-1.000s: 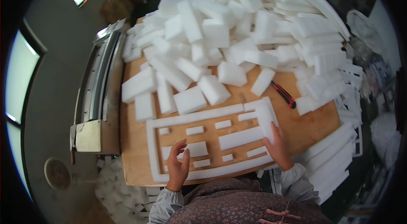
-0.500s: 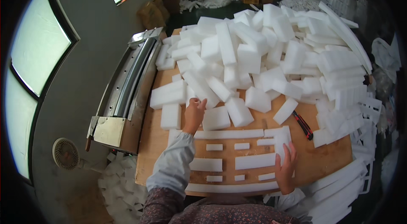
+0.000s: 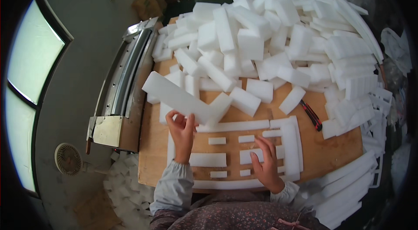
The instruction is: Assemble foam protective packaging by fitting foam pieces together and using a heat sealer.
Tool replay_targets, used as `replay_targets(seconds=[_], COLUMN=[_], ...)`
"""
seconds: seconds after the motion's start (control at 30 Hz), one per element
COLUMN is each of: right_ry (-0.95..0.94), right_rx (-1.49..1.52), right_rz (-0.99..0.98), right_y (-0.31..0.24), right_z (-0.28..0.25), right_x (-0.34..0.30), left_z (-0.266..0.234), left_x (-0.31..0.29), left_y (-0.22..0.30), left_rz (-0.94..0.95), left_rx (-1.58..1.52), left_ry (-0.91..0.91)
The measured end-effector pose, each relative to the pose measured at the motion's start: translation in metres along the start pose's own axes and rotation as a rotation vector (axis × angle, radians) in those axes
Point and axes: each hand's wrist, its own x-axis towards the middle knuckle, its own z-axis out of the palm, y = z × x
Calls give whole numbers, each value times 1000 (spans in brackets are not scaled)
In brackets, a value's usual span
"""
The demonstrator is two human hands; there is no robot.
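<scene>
My left hand (image 3: 182,134) grips the near end of a long white foam block (image 3: 174,97), fingers and thumb closed on its edge. The block is raised and slants up to the far left, in front of other blocks. My right hand (image 3: 267,167) holds nothing; its fingers are apart, over a wide foam strip (image 3: 250,156). Around it, flat white foam pieces lie in a rectangular layout: a long front strip (image 3: 226,184), a strip along the right side (image 3: 291,149), a far strip (image 3: 237,126), and small bars (image 3: 217,140) inside.
A large heap of white foam blocks (image 3: 250,45) covers the far part of the wooden table (image 3: 331,156). A red and black utility knife (image 3: 311,116) lies at the right. A metal roller machine (image 3: 128,77) stands on the left, with a fan (image 3: 68,159) beside it. Foam offcuts (image 3: 124,177) lie below.
My left hand has lifted the long foam block off the near edge of the heap and drawn it nearer. My right hand has moved left from the right-hand strips to the middle pieces.
</scene>
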Motion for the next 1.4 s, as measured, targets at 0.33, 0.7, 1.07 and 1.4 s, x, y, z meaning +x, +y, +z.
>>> replay_targets(seconds=[0.33, 0.7, 1.07, 1.4], right_ry=[-169, -305, -253, -204], right_rx=[227, -98, -288, -561], right_rz=[235, 159, 122, -197], right_y=[-10, -3, 0, 0], right_z=[26, 73, 97, 80], right_x=[-13, -12, -21, 3], left_z=[-34, -31, -47, -65], left_x=[-146, -147, -123, -96], left_y=[-23, -41, -47, -44], left_rz=[-490, -201, -179, -44], left_rx=[205, 656, 596, 718], left_ry=[-654, -638, -801, -667])
